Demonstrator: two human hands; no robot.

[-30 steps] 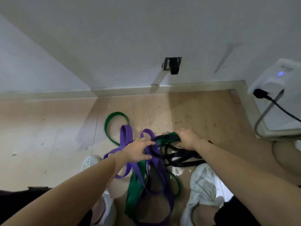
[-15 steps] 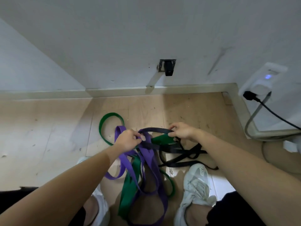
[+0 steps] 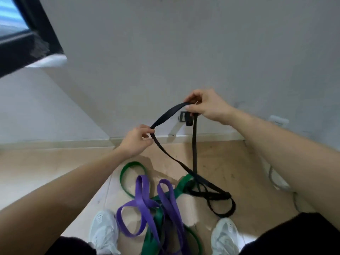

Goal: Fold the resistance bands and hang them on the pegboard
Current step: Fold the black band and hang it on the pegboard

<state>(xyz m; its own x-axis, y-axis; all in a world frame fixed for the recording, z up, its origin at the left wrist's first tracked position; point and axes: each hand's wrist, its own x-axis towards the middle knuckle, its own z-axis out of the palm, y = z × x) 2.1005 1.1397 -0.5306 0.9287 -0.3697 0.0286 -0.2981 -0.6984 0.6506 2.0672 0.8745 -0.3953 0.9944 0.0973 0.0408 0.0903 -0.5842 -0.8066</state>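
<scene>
Head view, both hands risen from the tangle: left hand [image 3: 137, 139] and right hand [image 3: 206, 105] each pinch the narrow black rubber resistance band [image 3: 169, 112], lifted part-free, its lower loops still lying on the wide green rubber band [image 3: 181, 184]; folding can begin, pegboard unseen

Site: indoor room, prob. a home; corner w/ exercise kit.

Evidence:
- Plain pale wall [image 3: 165, 52], painted, a few scuffs.
- Beige skirting [image 3: 55, 144] along wall base.
- Floor [image 3: 239, 162] of light wood-look boards, marked w/ specks.
- Dark window frame [image 3: 36, 24] w/ pale sill [image 3: 49, 61] top left, daylight behind.
- White socket [image 3: 278, 120] low on wall at right.
- Small black bracket [image 3: 185, 117] low on wall, centre.
- Grey cable [image 3: 272, 179] on floor, right edge.
- Loop bands loose on floor: purple band [image 3: 141, 196], green band [image 3: 128, 166], black band [image 3: 193, 144] partly off the floor.
- Person standing in white trainers [image 3: 104, 230].
</scene>
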